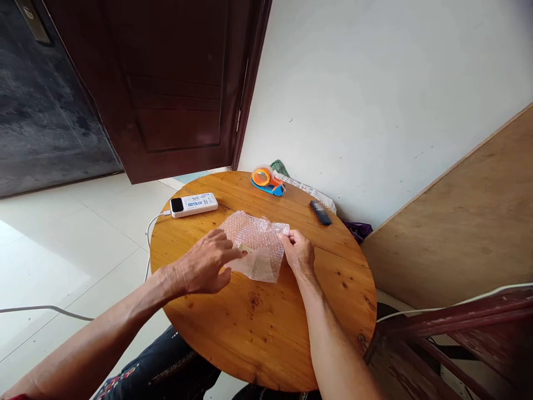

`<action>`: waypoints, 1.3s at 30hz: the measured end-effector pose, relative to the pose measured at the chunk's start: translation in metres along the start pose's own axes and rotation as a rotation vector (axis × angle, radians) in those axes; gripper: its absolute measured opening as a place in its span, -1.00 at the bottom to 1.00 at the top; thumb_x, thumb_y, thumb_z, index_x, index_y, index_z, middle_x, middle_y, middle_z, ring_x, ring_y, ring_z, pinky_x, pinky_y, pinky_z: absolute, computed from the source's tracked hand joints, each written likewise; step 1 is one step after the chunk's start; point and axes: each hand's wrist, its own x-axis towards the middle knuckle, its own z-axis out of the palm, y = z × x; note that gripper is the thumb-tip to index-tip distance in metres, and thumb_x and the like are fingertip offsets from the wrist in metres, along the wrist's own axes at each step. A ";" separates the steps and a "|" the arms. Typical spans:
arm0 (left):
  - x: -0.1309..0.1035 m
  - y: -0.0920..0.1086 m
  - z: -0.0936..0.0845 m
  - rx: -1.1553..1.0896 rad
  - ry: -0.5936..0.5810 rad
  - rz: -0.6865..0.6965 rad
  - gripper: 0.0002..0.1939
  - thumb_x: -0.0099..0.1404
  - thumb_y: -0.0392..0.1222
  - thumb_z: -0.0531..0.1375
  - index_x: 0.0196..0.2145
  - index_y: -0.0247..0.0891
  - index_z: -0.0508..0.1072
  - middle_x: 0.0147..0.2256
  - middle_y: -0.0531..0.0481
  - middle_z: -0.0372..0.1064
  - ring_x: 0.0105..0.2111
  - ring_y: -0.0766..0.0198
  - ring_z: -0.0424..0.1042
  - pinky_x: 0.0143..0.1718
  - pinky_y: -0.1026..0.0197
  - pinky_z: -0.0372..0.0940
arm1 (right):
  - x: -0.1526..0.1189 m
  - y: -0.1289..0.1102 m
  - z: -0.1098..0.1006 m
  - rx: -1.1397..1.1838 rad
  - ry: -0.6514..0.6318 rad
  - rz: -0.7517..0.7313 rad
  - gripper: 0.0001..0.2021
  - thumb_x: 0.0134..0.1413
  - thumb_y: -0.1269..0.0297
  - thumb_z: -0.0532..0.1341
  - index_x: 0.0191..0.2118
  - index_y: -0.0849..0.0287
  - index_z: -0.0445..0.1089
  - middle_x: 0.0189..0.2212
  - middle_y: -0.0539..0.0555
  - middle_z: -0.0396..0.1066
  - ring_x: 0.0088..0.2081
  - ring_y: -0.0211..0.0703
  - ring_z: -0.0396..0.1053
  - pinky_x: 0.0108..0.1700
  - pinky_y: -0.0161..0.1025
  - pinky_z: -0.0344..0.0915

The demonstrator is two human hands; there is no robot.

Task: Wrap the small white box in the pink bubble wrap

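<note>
A clear, pinkish sheet of bubble wrap point(260, 236) lies partly folded on the round wooden table point(283, 339). My right hand point(300, 251) pinches its right edge between thumb and fingers. At the near left side of the wrap is my left hand point(206, 261), its thumb and index finger apart and nothing visible between them. Whether those fingertips touch the wrap, I cannot tell. Just past them, a flat printed piece point(245, 250) with a small reddish mark shows at the wrap; its kind is unclear.
An orange and blue tape dispenser point(268, 180) stands at the table's far edge. A white device with a dark screen point(194, 205) lies at the left, its cable point(147, 239) hanging over the edge. A blurred dark object point(320, 213) lies at the right, near the wall point(375, 83).
</note>
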 end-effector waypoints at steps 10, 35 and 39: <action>-0.041 0.023 0.010 -0.173 -0.268 0.109 -0.84 0.07 -0.40 0.19 -0.37 -0.21 0.45 -0.27 -0.01 0.39 -0.23 0.17 0.35 -0.14 0.09 0.26 | -0.001 -0.002 -0.003 -0.087 -0.026 0.049 -0.77 0.04 0.06 0.20 -0.27 0.05 0.47 -0.36 0.03 0.57 -0.33 -0.07 0.43 -0.37 -0.26 0.10; -0.020 0.052 0.058 -0.353 -0.120 0.089 -0.77 0.20 -0.46 0.06 -0.24 -0.22 0.37 -0.29 -0.01 0.44 -0.25 0.20 0.40 -0.17 0.16 0.33 | 0.006 0.006 0.008 0.054 0.043 -0.026 -0.82 0.05 0.14 0.17 -0.30 0.07 0.46 -0.33 0.04 0.58 -0.31 -0.08 0.47 -0.28 -0.24 0.23; -0.013 0.058 0.065 -0.285 -0.140 0.053 -0.80 0.28 -0.42 0.05 -0.24 -0.22 0.40 -0.26 -0.03 0.43 -0.21 0.18 0.41 -0.15 0.15 0.35 | 0.004 0.003 0.008 -0.019 0.046 0.000 -0.86 0.03 0.19 0.21 -0.29 0.03 0.47 -0.34 0.01 0.58 -0.34 -0.08 0.44 -0.35 -0.26 0.13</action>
